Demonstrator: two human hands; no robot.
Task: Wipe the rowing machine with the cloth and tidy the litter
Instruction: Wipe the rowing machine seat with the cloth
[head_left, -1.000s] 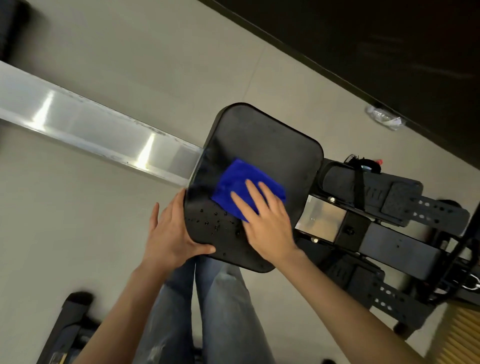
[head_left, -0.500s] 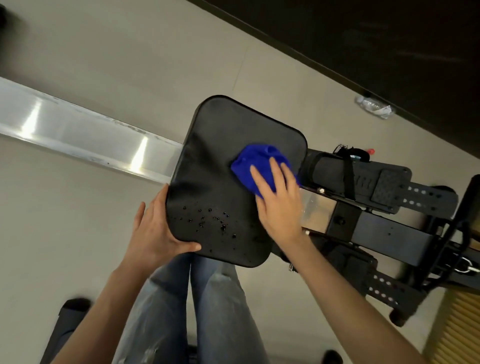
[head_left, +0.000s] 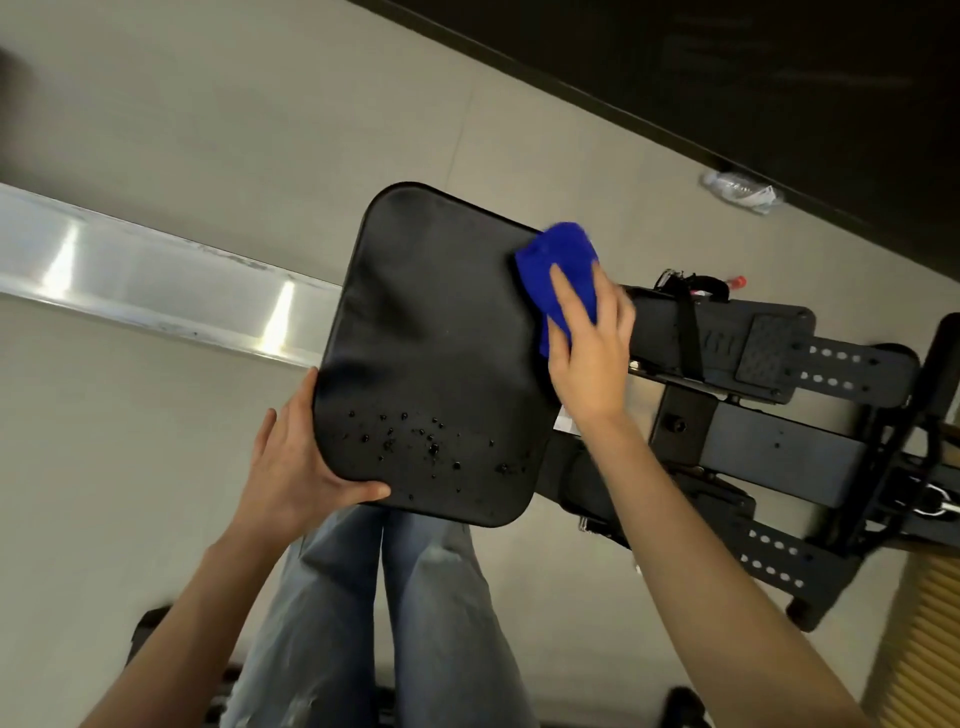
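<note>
The right hand lay flat, fingers straight, on the blue cloth, pressing it against the far right corner of the black seat. The left hand gripped the seat's near left corner, thumb curled over the top. Droplets dotted the near part of the seat, apart from the cloth. A crumpled plastic bottle lay on the floor by the dark wall, well apart from the seat. The silver rail ran off to the left.
</note>
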